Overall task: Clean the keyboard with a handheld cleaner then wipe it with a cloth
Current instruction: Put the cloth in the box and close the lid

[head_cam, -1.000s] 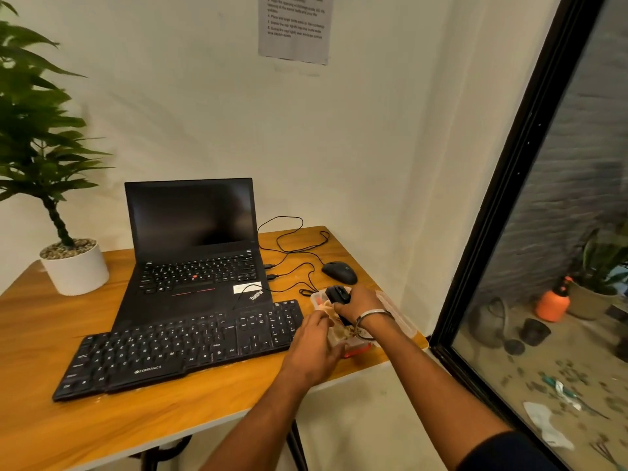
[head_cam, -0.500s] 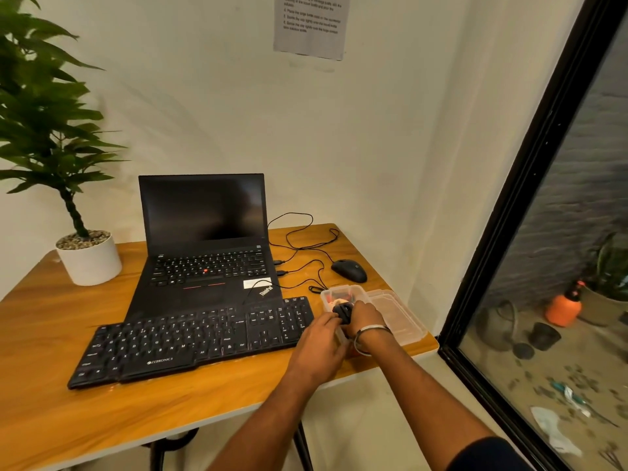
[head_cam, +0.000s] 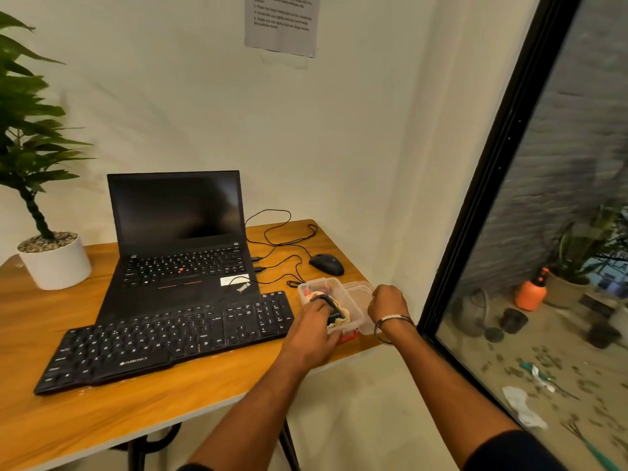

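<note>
A black keyboard (head_cam: 176,338) lies on the wooden table (head_cam: 136,409) in front of a laptop. Right of it stands a clear plastic container (head_cam: 334,282) holding a black handheld cleaner (head_cam: 324,298) and a beige cloth (head_cam: 341,322). My left hand (head_cam: 312,334) reaches into the container, its fingers curled over the black cleaner. My right hand (head_cam: 387,300), with a bangle on the wrist, hovers as a fist over the container's lid (head_cam: 360,289); nothing shows in it.
An open black laptop (head_cam: 176,215) sits behind the keyboard, with cables running to a black mouse (head_cam: 326,263). A potted plant (head_cam: 56,263) stands at the far left. The table's right edge is close to a black-framed window (head_cam: 492,164).
My right hand has let go of the black cleaner and moved right, over the lid. My left hand has moved forward into the container onto the cleaner.
</note>
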